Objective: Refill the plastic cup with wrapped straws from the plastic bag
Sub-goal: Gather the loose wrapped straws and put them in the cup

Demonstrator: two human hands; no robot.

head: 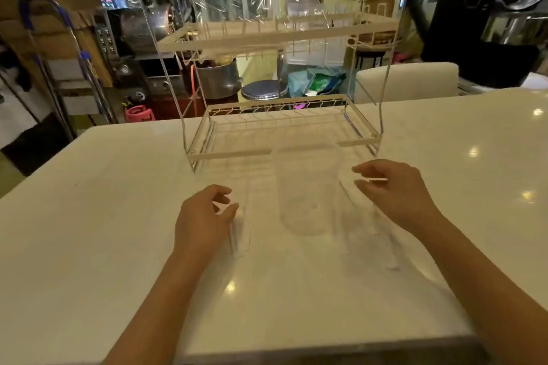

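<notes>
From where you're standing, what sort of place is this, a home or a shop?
Probably a cafe or small drinks shop's work area, though it could be a home kitchen. A two-tier wire rack stands on a white counter, with a big steel pot, a round stool and metal machines behind it.

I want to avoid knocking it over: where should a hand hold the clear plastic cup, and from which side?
Grip the plastic cup around its side wall, about mid-height, coming from the right with the right hand. It seems to stand upright between both hands, the rack is close behind it, and that hand looks free.
</notes>
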